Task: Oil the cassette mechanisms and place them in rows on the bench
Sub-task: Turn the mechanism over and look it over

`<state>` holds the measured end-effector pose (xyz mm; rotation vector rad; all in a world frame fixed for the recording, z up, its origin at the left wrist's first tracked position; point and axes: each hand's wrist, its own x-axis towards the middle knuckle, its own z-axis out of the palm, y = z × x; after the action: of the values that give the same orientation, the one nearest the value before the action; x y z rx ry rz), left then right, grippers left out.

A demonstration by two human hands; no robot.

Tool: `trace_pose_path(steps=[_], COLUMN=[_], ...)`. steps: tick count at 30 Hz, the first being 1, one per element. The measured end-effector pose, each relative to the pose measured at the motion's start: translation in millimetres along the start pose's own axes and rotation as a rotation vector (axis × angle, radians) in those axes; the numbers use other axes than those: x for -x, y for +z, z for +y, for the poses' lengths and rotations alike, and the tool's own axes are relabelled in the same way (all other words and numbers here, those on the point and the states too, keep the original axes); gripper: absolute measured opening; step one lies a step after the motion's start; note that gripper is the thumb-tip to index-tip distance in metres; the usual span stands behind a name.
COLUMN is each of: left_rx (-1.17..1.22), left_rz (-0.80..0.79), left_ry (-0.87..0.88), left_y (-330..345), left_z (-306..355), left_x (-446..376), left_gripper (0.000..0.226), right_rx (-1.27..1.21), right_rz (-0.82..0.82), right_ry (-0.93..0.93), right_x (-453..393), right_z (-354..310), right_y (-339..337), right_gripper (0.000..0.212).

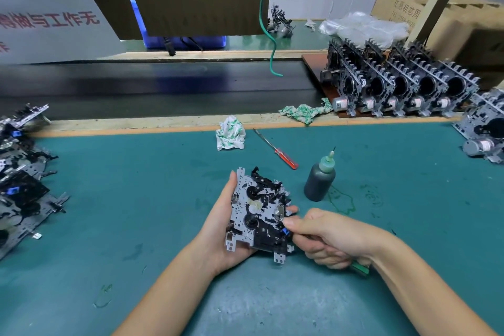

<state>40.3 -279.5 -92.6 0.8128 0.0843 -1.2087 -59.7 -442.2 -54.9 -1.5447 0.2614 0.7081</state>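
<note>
Both bare forearms reach in from the lower edge and converge at the middle. The left hand [226,222] lies palm up, thumb raised along one side, fingertips curling up at the far side. The right hand [324,237] is closed in a fist, thumb pressed forward, knuckles turned outward.
</note>
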Motion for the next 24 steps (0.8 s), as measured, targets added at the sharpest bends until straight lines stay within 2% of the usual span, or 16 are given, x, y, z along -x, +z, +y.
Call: trace_pose_path(steps=[7, 10, 13, 17, 20, 24], left_rx=[-0.024, -0.006, 0.112, 0.328, 0.378, 0.384], left_rz=[0.011, 0.004, -0.05, -0.083, -0.101, -0.145], left_ry=[0.015, 0.025, 0.048, 0.086, 0.091, 0.081], left_y=[4, 7, 11, 13, 13, 14], left_z=[0, 0, -1, 0, 0, -1], left_x=[4, 11, 18, 20, 18, 18], left_gripper=[0.078, 0.09, 0.11, 0.119, 0.12, 0.122], right_rx=[0.043, 0.039, -0.084, -0.213, -0.22, -0.173], right_rz=[0.057, 0.086, 0.123, 0.251, 0.264, 0.251], right_ry=[-0.051, -0.128, -0.189, -0.248, -0.22, -0.165], right_x=[3, 7, 14, 20, 21, 22], right_z=[-1, 6, 9, 7, 8, 12], right_y=[6, 11, 7, -6, -10, -13], right_gripper=[0.06, 0.059, 0.048, 0.036, 0.031, 0.038])
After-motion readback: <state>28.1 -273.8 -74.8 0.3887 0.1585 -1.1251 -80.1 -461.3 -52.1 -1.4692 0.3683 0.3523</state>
